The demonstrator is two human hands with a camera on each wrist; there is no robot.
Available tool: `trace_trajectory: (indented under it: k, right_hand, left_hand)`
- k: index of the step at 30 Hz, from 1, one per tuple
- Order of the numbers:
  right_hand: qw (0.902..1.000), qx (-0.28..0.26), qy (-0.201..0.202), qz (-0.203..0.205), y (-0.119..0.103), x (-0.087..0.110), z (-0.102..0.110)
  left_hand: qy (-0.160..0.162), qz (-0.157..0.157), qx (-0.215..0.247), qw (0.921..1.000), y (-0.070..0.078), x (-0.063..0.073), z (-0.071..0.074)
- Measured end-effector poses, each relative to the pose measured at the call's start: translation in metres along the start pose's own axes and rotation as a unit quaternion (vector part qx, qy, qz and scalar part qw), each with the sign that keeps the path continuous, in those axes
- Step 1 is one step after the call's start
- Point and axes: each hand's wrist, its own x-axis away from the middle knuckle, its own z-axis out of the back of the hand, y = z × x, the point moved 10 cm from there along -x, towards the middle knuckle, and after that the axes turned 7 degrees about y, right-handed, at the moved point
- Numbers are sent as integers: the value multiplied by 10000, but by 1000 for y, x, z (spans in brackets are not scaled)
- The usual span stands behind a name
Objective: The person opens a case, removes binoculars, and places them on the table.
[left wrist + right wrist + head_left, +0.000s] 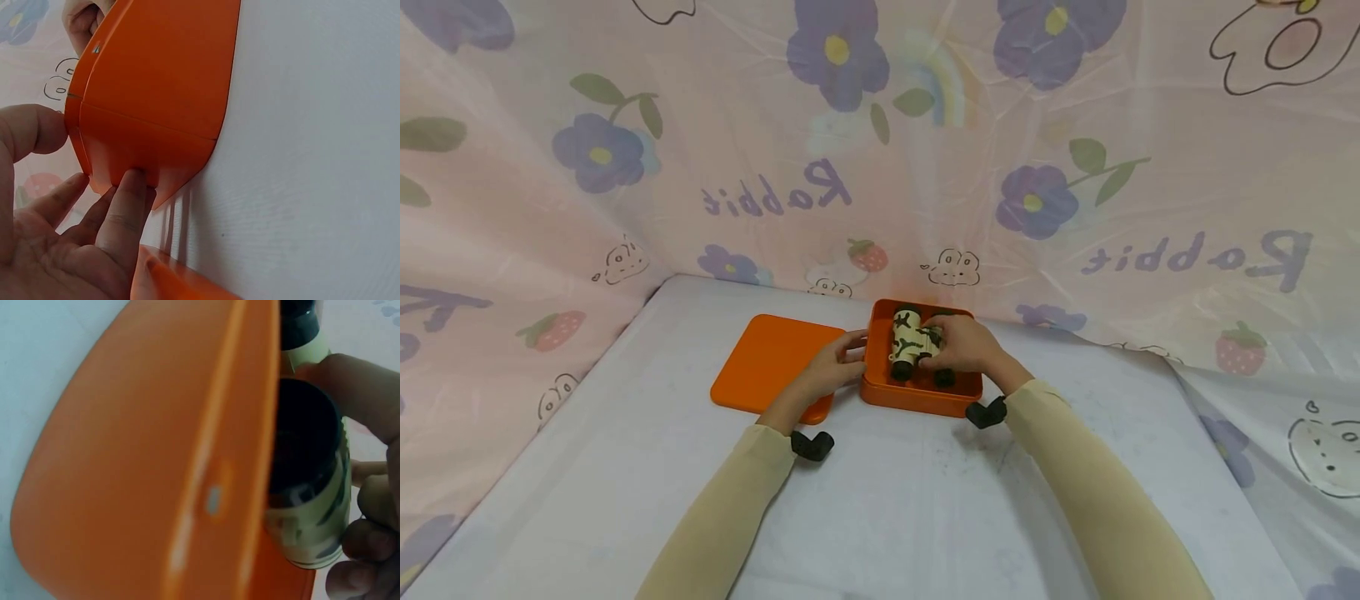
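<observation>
Camouflage-patterned binoculars [907, 338] with dark ends lie in an orange box [917, 402], in the head view. My right hand [966, 343] grips the binoculars at the right barrel and the middle. In the right wrist view, one dark-rimmed barrel [306, 444] shows behind the box wall [144, 437], with the fingers curled beside it. My left hand [835, 367] is at the box's left side. The left wrist view shows its fairly straight fingers [122, 215] touching the box's outer wall [150, 125], with the thumb at the rim.
A flat orange lid [767, 358] lies on the white table [880, 508] left of the box, partly under the left forearm. Behind the table hangs a pale printed cloth [917, 183]. Each wrist carries a small black device [812, 446].
</observation>
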Motion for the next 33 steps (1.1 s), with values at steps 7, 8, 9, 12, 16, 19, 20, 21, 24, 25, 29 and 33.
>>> trace_trajectory:
  k: [7, 8, 9, 12, 16, 19, 20, 21, 24, 25, 29, 33]
  right_hand:
    - [9998, 130, 56, 126, -1, 0, 9]
    - [9998, 107, 47, 131, -1, 1, 10]
    - [9999, 73, 39, 133, -1, 1, 11]
    - [9999, 75, 13, 117, -2, 3, 15]
    - [10000, 46, -9, 63, -2, 6, 21]
    - [10000, 13, 38, 59, 0, 8, 25]
    - [9999, 26, 65, 74, 0, 9, 26]
    - [9999, 38, 85, 71, 1, 9, 27]
    - [9999, 69, 92, 88, 4, 11, 29]
    - [9999, 76, 105, 90, 5, 12, 31]
    - [9998, 115, 129, 65, 8, 16, 37]
    - [9996, 202, 175, 29, 10, 21, 44]
  left_hand:
    - [80, 95, -78, 9999, -1, 1, 1]
    - [97, 107, -91, 9999, -2, 1, 2]
    - [102, 93, -97, 9999, -2, 1, 2]
    - [75, 15, -76, 9999, 0, 1, 1]
    - [30, -7, -64, 10000, 1, 2, 0]
    - [28, -2, -48, 10000, 2, 2, 0]
    - [30, -2, -38, 10000, 1, 1, 0]
    - [35, 4, -28, 10000, 1, 1, 0]
    - [46, -4, -56, 10000, 1, 1, 0]
    - [43, -1, -69, 10000, 0, 1, 0]
    - [41, -27, -69, 10000, 1, 1, 0]
    - [57, 30, -69, 10000, -1, 0, 0]
